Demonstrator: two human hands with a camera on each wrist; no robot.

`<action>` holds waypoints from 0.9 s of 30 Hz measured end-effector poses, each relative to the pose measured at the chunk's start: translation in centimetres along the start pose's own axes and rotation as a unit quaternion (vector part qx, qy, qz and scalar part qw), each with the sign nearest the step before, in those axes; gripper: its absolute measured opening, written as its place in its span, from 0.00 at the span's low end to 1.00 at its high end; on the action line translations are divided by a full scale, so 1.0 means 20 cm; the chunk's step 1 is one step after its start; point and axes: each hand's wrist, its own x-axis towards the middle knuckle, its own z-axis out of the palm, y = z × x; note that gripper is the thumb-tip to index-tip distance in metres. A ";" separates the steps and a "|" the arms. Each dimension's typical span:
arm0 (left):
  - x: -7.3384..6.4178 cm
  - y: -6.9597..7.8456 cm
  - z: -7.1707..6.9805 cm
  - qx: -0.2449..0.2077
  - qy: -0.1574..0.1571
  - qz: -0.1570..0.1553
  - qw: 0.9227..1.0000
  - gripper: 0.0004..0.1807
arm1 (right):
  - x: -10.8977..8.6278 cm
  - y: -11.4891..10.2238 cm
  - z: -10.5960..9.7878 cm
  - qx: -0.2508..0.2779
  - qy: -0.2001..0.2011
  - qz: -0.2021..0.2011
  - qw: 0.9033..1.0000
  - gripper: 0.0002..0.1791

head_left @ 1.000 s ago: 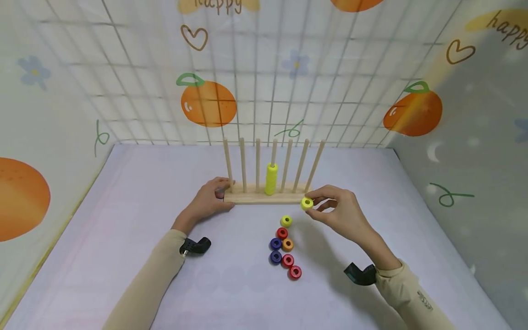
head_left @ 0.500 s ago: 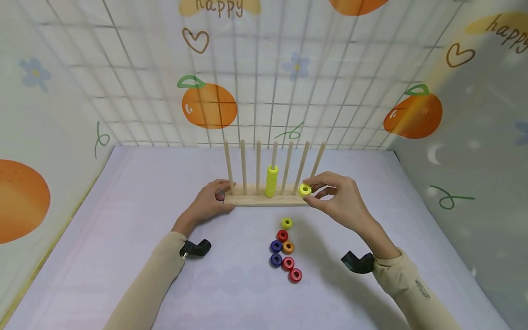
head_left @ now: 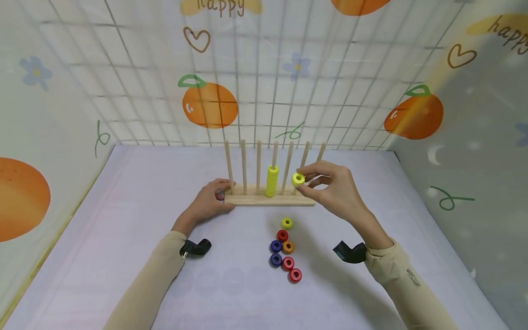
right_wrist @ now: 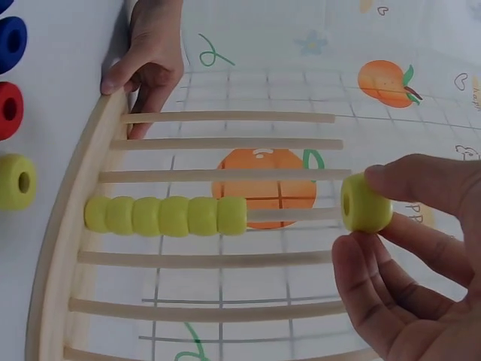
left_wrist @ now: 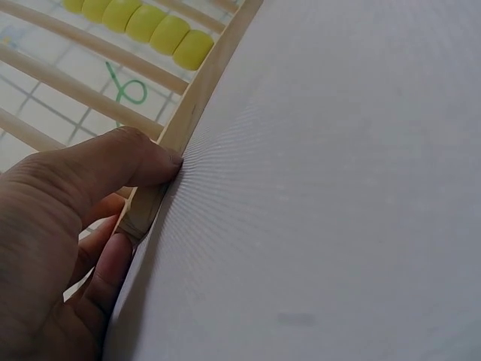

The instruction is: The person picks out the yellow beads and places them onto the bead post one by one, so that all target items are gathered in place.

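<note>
A wooden rack [head_left: 264,200] with a row of upright pegs stands on the table. My left hand [head_left: 205,199] grips the left end of its base, thumb [left_wrist: 150,162] along the front edge and fingers behind. On the middle peg sits a stack of yellow beads [head_left: 271,181]. Thumb and fingertips of my right hand [head_left: 336,188] pinch one yellow bead [head_left: 295,182], held in the air before the right-hand pegs. From the right wrist view, this bead [right_wrist: 368,207] overlaps the tip of the stacked peg; whether they touch I cannot tell.
Loose beads lie in front of the rack: a yellow bead [head_left: 286,223], an orange bead [head_left: 288,248], blue beads [head_left: 276,261] and red beads [head_left: 294,275]. Behind the table hangs a patterned sheet [head_left: 264,91] with a grid showing through.
My right hand has lifted the yellow bead and carried it a little left, from the base's right front corner to before the right-hand pegs. The left hand has stayed on the base.
</note>
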 end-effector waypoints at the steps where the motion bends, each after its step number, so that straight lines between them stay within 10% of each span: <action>1: 0.00 0.00 0.00 -0.001 0.000 0.001 1.000 0.38 | 0.01 0.00 0.00 -0.001 0.000 -0.003 1.000 0.17; 27: 0.00 0.00 -0.01 -0.009 -0.004 0.008 1.000 0.37 | 0.17 -0.06 0.01 -0.003 -0.003 -0.025 1.000 0.16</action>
